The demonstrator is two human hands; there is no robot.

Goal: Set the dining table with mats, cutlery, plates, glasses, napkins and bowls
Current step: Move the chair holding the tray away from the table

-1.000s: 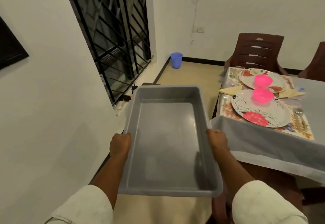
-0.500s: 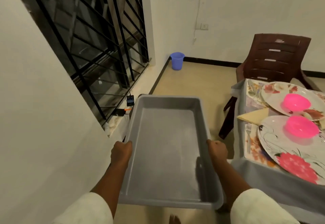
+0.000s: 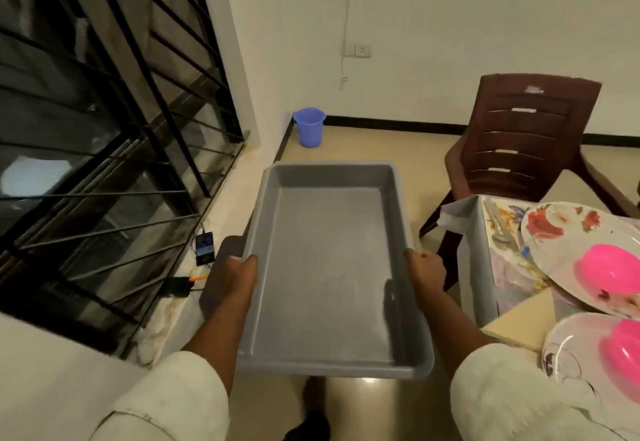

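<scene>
I carry a grey plastic tray [image 3: 332,267] level in front of me, with nothing in it. My left hand [image 3: 235,274] grips its left rim and my right hand [image 3: 424,270] grips its right rim. At the right edge stands the dining table [image 3: 474,267] under a grey cloth. On it lie two floral plates [image 3: 568,229], each with a pink bowl [image 3: 609,272] on top, over a patterned mat [image 3: 502,218]. A folded cream napkin [image 3: 519,322] lies between the plates near the table edge. Cutlery [image 3: 498,229] lies on the far mat.
A brown plastic chair [image 3: 526,139] stands at the table's far end. A blue bucket [image 3: 309,126] sits in the floor corner. A barred window [image 3: 104,149] fills the left wall, with a phone [image 3: 204,248] and cables on its sill. Tiled floor lies ahead.
I have walked forward along the window with the tray. The table has slid to the right edge of view, and the chair and bucket look nearer.
</scene>
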